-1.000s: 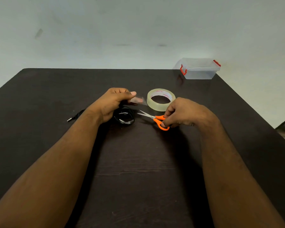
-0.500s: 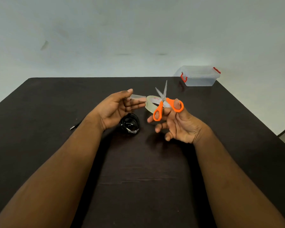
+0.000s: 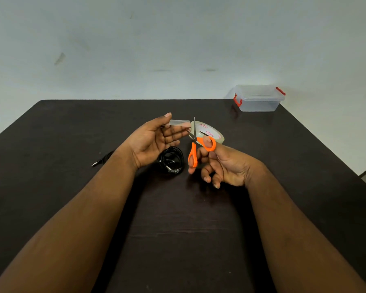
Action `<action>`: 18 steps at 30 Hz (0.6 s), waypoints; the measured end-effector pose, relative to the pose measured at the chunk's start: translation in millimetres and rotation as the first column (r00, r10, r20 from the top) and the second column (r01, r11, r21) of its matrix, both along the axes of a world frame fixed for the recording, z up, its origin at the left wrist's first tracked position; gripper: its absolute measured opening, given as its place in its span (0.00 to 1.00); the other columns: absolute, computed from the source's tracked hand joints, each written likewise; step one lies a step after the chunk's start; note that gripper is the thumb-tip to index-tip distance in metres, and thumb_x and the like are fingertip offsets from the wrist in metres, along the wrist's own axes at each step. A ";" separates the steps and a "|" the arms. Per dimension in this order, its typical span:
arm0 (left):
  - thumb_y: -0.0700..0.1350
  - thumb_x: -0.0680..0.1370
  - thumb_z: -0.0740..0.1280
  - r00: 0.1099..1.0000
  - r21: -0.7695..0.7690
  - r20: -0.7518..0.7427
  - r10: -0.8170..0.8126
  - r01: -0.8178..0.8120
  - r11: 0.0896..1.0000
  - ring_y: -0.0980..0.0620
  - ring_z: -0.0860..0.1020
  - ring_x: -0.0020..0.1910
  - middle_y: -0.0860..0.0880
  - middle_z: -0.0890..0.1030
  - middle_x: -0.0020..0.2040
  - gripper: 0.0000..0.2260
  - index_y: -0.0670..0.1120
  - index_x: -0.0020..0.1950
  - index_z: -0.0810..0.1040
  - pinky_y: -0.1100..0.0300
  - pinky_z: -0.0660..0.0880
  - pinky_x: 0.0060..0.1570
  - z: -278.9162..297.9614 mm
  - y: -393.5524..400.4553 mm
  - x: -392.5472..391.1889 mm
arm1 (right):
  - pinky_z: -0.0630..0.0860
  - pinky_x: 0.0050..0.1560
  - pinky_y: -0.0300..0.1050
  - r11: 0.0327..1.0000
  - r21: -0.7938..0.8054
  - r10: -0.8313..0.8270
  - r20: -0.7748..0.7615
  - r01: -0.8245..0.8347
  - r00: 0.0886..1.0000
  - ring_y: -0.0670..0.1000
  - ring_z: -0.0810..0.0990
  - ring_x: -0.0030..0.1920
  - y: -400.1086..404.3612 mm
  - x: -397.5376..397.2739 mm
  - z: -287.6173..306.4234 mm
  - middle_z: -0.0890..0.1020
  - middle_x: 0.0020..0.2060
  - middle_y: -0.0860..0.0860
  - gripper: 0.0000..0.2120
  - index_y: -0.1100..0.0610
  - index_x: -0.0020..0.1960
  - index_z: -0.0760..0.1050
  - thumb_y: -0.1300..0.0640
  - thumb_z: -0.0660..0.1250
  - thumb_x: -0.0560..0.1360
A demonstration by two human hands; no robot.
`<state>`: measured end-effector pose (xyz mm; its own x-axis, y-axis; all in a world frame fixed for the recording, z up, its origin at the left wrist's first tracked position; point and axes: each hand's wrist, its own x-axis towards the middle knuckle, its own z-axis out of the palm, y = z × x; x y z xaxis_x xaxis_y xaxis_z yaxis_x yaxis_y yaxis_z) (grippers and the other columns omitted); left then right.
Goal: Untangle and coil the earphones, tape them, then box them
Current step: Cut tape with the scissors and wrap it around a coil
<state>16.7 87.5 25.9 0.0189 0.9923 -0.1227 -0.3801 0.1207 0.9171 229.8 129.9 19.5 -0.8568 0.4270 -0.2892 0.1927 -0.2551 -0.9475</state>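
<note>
**Scissors close in on the pulled tape strip**

Since half a second ago, the orange-handled steel scissors (image 3: 193,144) have shifted toward the left hand (image 3: 154,140), and their blades now straddle the clear strip of tape (image 3: 179,123) just beside the roll. That left hand is palm-up above the table, fingers nearly straight, with the thumb and forefinger pinching the free end of the strip. The strip runs taut from those fingertips to the translucent roll of adhesive tape with red lettering (image 3: 208,132), which looks tilted up behind the scissors; I cannot tell whether it touches the table.

The right hand (image 3: 222,166) grips the scissors with the thumb through one orange loop and a finger through the other, blades spread and pointing up.

Between the two wrists, the black coiled earphones (image 3: 172,161) lie on the dark brown wooden table (image 3: 178,229), and their metal jack plug (image 3: 96,163) pokes out left of the left forearm. A clear plastic box with red latches (image 3: 259,98), lid on, sits at the far right corner, well apart from the hands.
</note>
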 end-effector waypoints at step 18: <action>0.49 0.80 0.62 0.993 -0.005 0.114 0.022 -0.022 1.000 0.45 0.81 0.59 0.38 0.82 0.58 0.14 0.40 0.49 0.80 0.50 0.70 0.68 -1.7 -2.2 -1.8 | 0.68 0.18 0.35 0.999 0.021 -0.049 -0.047 0.050 0.998 0.46 0.74 0.28 -0.3 -1.7 -2.7 0.82 0.47 0.58 0.39 0.59 0.50 0.79 0.26 0.71 0.58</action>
<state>14.9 85.3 24.2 0.0113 0.9922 -0.1245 -0.4849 0.1143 0.8671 228.1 129.6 16.8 -0.8468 0.4749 -0.2396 0.1360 -0.2422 -0.9607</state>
